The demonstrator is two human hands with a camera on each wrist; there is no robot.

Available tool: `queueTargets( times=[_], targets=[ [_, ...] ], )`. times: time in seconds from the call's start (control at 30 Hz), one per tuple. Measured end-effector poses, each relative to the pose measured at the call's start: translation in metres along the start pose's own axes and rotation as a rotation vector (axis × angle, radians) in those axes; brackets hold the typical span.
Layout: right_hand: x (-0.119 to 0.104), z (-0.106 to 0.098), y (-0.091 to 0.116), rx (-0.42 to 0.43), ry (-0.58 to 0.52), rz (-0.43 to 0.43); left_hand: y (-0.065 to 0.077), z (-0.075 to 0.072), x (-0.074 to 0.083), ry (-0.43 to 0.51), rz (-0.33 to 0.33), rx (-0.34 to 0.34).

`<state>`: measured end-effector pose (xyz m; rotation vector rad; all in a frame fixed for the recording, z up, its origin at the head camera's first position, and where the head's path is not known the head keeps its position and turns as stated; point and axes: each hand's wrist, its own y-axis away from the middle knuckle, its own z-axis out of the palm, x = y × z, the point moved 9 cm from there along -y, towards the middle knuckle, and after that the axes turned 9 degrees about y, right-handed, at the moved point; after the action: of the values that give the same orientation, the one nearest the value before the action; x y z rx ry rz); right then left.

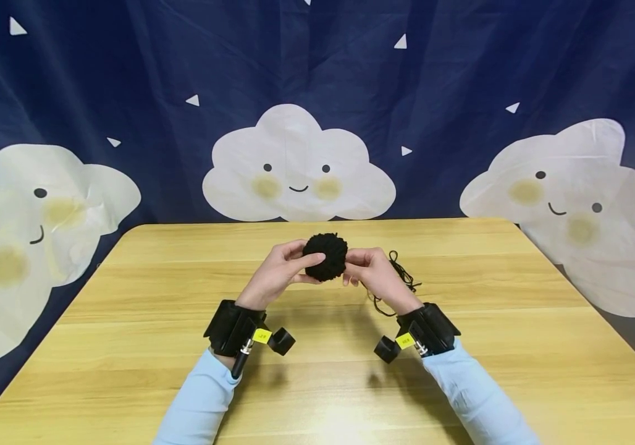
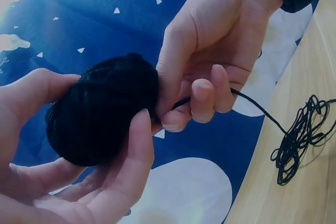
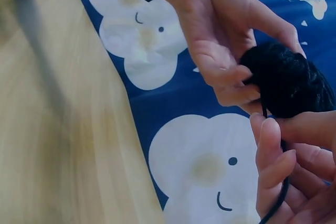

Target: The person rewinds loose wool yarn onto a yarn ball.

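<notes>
A round ball of black yarn is held up over the table by my left hand. In the left wrist view, the thumb and fingers of that hand curl around the yarn ball. Close against the ball's right side, my right hand pinches a strand between thumb and forefinger. From there the yarn strand passes by the other fingers and runs down to a loose tangle of yarn on the tabletop. The right wrist view shows the strand leaving the ball toward the pinching fingertips.
Light wooden tabletop stretches beneath both hands. Behind its far edge hangs a dark blue curtain printed with smiling white clouds. Black camera straps are on both wrists, below pale blue sleeves.
</notes>
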<state>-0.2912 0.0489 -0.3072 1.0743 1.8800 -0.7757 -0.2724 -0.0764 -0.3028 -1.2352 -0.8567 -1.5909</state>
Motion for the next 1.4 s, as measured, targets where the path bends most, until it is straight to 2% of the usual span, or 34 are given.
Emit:
queueTargets(
  times=[0.17,0.37,0.5,0.6,0.77,0.9,1.2,1.3,1.4],
  targets=[
    [-0.001,-0.01,-0.003,0.055,-0.047,0.015,0.001,0.004,-0.003,-0.017,-0.029,-0.052],
    [0.0,-0.014,-0.006,0.06,-0.094,0.062,0.002,0.01,-0.006,-0.066,-0.058,-0.137],
    [-0.003,-0.018,-0.008,0.08,-0.074,0.066,0.002,0.014,-0.012,-0.129,-0.096,-0.183],
    [-0.01,-0.021,-0.008,0.102,-0.065,0.04,0.0,0.015,-0.018,-0.155,-0.129,-0.183],
    [-0.026,-0.021,-0.004,0.112,-0.103,-0.027,-0.003,0.012,-0.022,-0.161,-0.12,-0.147],
    [-0.036,-0.018,0.0,0.113,-0.095,-0.061,-0.005,0.01,-0.018,-0.107,-0.085,-0.102],
    [-0.039,-0.017,0.007,0.173,-0.058,-0.055,-0.007,-0.007,-0.012,-0.044,-0.04,0.129],
    [-0.038,-0.012,0.007,0.153,-0.05,-0.066,-0.007,-0.011,-0.01,-0.005,-0.023,0.186],
    [-0.035,0.0,0.008,0.088,-0.048,-0.078,-0.006,-0.014,-0.008,0.036,-0.007,0.231]
  ],
)
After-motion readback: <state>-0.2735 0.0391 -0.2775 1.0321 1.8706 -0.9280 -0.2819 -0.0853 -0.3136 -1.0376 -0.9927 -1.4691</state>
